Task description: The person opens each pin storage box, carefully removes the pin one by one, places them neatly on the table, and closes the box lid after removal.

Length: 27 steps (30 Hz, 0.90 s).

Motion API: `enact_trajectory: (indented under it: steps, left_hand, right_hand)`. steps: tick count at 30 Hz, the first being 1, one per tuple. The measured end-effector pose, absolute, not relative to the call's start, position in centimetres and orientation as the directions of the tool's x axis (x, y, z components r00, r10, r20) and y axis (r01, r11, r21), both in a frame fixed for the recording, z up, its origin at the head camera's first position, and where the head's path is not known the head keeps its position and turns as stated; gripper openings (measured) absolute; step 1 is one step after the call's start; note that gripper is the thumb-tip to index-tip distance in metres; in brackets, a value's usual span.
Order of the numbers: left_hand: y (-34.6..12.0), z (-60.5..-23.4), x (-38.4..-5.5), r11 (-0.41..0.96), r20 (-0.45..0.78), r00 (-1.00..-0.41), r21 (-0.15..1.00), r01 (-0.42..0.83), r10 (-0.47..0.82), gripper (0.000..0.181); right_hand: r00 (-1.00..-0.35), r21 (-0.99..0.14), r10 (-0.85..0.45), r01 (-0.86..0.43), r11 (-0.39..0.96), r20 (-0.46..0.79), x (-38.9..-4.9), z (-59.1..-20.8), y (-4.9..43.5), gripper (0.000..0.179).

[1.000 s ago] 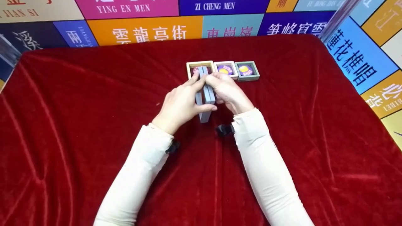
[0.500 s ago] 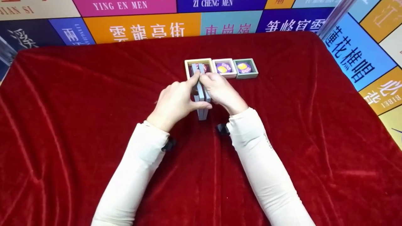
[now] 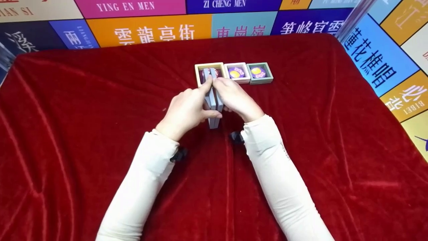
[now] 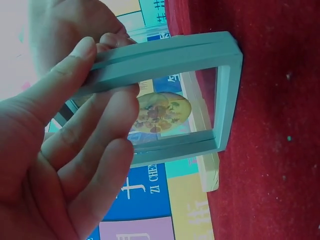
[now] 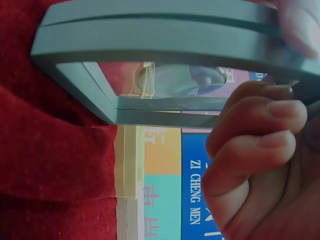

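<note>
A grey display frame (image 3: 213, 122) made of two halves stands on edge between both hands, with a narrow gap between the halves along its top. Through its clear film in the left wrist view an oval medallion (image 4: 162, 112) shows, yellowish with a patterned face. My left hand (image 3: 184, 110) grips the frame from the left, its thumb on the near edge. On the other side my right hand (image 3: 239, 98) pinches the top edge, and in the right wrist view its other fingers (image 5: 250, 165) are curled beside the frame.
Behind the hands, three small frames lie in a row: a yellow one (image 3: 197, 75), a pinkish-white one (image 3: 248, 79) and a green one (image 3: 271, 77), each with a round piece inside. Red velvet cloth (image 3: 207, 187) covers the table. Colourful panels (image 3: 150, 31) with lettering rise beyond it.
The top of the grey frame has shifted slightly left with the hands. Its two halves stand a little further apart along the top than a second ago.
</note>
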<state>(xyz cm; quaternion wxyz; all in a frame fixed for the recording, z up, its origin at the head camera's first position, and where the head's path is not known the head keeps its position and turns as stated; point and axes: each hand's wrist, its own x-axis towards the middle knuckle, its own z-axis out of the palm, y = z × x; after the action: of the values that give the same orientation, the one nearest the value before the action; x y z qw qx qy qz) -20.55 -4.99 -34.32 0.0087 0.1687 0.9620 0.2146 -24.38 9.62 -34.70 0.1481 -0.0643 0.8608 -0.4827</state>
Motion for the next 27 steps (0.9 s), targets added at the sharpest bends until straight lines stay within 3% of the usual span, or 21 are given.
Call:
enact_trajectory:
  steps: [20,27]
  left_hand:
    - [-4.3,-34.6,-19.8,0.868,0.067,-0.917,0.301,0.395,0.394,0.095]
    - [-4.0,-35.0,-19.7,0.869,0.101,-0.913,0.279,0.408,0.396,0.092]
  right_hand:
    - [-0.923,-0.895,-0.294,0.101,0.435,-0.248,-24.7,-34.5,12.1,0.032]
    - [-0.917,-0.849,-0.306,0.062,0.525,-0.257,-24.9,-34.1,13.4,0.034]
